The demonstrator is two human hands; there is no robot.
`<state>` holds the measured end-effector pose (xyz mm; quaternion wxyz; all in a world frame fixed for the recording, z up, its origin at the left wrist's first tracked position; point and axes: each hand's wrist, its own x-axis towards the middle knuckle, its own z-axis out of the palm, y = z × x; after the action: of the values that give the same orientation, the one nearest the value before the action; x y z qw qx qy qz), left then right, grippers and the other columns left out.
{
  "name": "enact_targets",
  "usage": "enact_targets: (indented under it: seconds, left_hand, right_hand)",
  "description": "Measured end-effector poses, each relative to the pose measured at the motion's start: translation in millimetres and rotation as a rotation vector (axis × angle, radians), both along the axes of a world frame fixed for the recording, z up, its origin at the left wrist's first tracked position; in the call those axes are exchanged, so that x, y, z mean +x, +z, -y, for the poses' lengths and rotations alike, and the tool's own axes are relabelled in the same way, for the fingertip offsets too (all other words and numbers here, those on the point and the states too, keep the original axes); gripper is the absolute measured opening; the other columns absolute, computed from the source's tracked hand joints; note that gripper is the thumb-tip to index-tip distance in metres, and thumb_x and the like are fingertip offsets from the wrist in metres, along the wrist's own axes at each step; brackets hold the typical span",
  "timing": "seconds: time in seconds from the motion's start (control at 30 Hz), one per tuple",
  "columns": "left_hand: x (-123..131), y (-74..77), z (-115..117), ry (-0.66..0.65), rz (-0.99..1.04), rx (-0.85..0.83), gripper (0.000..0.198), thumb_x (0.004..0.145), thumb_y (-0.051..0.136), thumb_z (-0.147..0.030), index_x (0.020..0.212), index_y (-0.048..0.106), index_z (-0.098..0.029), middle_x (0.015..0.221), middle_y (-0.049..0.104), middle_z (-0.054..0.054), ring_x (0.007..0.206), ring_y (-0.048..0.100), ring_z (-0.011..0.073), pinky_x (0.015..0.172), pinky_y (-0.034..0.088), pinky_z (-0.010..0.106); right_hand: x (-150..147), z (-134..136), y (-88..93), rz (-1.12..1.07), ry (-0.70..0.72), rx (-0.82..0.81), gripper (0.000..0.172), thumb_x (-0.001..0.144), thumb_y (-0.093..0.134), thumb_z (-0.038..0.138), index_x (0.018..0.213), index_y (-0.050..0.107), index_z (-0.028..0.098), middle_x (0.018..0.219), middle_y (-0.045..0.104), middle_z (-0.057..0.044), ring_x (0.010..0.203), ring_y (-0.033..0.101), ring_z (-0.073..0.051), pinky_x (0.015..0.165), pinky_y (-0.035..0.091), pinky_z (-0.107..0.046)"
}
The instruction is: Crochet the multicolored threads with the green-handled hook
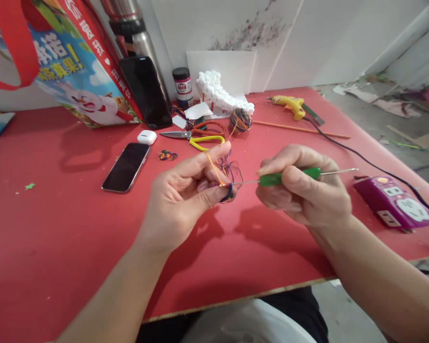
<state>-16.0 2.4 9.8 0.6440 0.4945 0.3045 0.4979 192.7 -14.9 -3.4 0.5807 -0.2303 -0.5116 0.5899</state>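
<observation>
My left hand [186,190] pinches a small multicoloured crochet piece [229,193] between thumb and fingers, with the thread running over my index finger. My right hand [303,188] grips a green-handled crochet hook [289,176], its metal tip pushed into the piece. The thread leads back to a multicoloured yarn ball [240,120] further back on the red table [57,228].
Behind my hands lie yellow-handled scissors [196,138], a dark phone [126,167], a white earbud case [147,137] and a tiny yarn scrap [168,155]. A printed bag [67,62], a second phone, a bottle and a jar stand at the back. At the right are a glue gun [289,105] and a purple power strip [396,202].
</observation>
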Motion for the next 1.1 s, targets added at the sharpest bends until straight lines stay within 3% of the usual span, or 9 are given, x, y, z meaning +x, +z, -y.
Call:
enact_targets:
  seconds: [0.17, 0.4, 0.5, 0.87, 1.1]
  left_hand:
    - [8.6, -2.6, 6.1, 0.115, 0.013, 0.018, 0.035, 0.078, 0.096, -0.018, 0.11, 0.09, -0.031, 0.081, 0.066, -0.001, 0.074, 0.063, 0.0115, 0.072, 0.062, 0.023]
    - [8.3, -5.5, 7.2, 0.172, 0.004, 0.033, 0.038, 0.081, 0.093, -0.016, 0.116, 0.089, -0.028, 0.088, 0.075, 0.001, 0.079, 0.067, 0.0137, 0.073, 0.061, 0.025]
    - [8.6, -4.8, 6.2, 0.164, 0.019, 0.017, 0.035, 0.079, 0.095, -0.018, 0.111, 0.089, -0.028, 0.089, 0.078, 0.002, 0.082, 0.069, 0.0152, 0.076, 0.062, 0.027]
    - [13.7, -9.4, 5.8, 0.17, 0.068, -0.098, 0.043, 0.067, 0.102, -0.019, 0.106, 0.09, -0.031, 0.075, 0.061, -0.005, 0.07, 0.057, 0.009, 0.068, 0.056, 0.021]
    - [11.4, -12.0, 3.4, 0.161, 0.093, -0.124, 0.044, 0.069, 0.101, -0.02, 0.109, 0.09, -0.031, 0.077, 0.066, -0.005, 0.071, 0.06, 0.0078, 0.07, 0.055, 0.019]
  right_hand:
    - [-25.4, 8.4, -2.8, -0.129, -0.038, -0.198, 0.016, 0.098, 0.083, 0.038, 0.094, 0.079, 0.023, 0.06, 0.051, 0.007, 0.041, 0.028, -0.003, 0.042, 0.03, -0.021]
    - [-34.5, 10.2, -6.6, -0.197, 0.001, -0.253, 0.014, 0.097, 0.084, 0.036, 0.096, 0.079, 0.023, 0.064, 0.056, 0.007, 0.042, 0.032, -0.003, 0.044, 0.033, -0.02]
    - [-35.4, 9.9, -7.7, -0.186, 0.001, -0.249, 0.015, 0.096, 0.085, 0.037, 0.096, 0.078, 0.023, 0.065, 0.058, 0.007, 0.042, 0.034, -0.003, 0.044, 0.034, -0.021]
    - [-37.1, 12.0, -14.8, -0.048, -0.177, -0.094, 0.019, 0.099, 0.082, 0.042, 0.105, 0.076, 0.025, 0.067, 0.06, 0.005, 0.048, 0.046, -0.008, 0.048, 0.042, -0.026]
    - [-31.7, 11.1, -12.7, 0.091, -0.178, -0.072, 0.028, 0.101, 0.077, 0.047, 0.114, 0.078, 0.023, 0.071, 0.061, 0.003, 0.056, 0.052, -0.011, 0.054, 0.046, -0.028]
